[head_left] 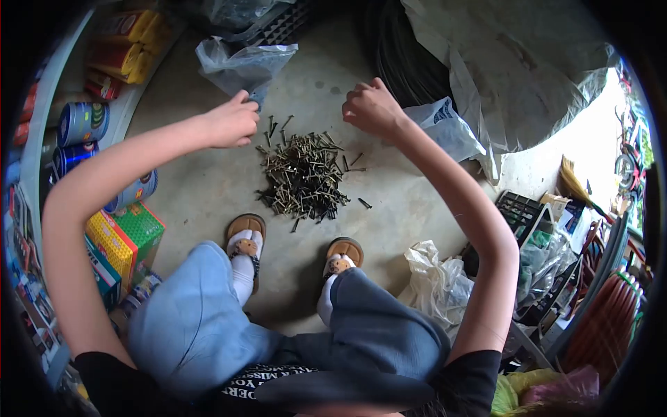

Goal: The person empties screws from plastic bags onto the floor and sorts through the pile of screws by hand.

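Observation:
A loose pile of screws (303, 177), some brassy and some black, lies on the concrete floor between my feet and my hands. My left hand (235, 121) is raised to the upper left of the pile, fingers curled inward. Just beyond it sits a clear plastic bag (246, 64); its lower end reaches behind my fingers, and I cannot tell whether they touch. To the pile's upper right, my right hand (370, 108) is closed with bent fingers. A second plastic bag (448, 131) lies beside that wrist. Whatever either hand holds is hidden.
Shelves with blue cans (83, 124) and a yellow-green box (132, 240) stand at left. A coil of black wire (410, 66) and plastic sheeting (514, 76) lie at upper right. Near my right knee is a crumpled bag (438, 278), with a black crate (521, 212) farther right.

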{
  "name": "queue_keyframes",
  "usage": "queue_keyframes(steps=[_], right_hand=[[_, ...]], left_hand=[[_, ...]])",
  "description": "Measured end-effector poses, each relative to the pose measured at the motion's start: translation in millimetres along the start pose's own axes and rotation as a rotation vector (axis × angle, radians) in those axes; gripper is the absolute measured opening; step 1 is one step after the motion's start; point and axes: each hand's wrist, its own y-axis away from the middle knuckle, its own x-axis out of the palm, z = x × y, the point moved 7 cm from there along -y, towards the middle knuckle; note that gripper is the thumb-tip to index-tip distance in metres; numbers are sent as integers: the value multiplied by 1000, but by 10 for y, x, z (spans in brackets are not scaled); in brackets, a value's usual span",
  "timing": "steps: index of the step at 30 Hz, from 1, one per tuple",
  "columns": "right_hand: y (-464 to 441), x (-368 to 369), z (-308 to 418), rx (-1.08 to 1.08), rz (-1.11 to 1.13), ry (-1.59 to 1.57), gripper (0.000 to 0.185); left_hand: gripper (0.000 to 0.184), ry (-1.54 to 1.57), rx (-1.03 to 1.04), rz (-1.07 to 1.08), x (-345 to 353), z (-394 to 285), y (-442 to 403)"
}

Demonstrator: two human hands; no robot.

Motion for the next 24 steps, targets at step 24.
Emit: queue_keyframes(steps=[24], right_hand=[[1072,1036,278,659,-211,-342,13]], left_hand=[[19,305,-374,-540,395,160,-327]])
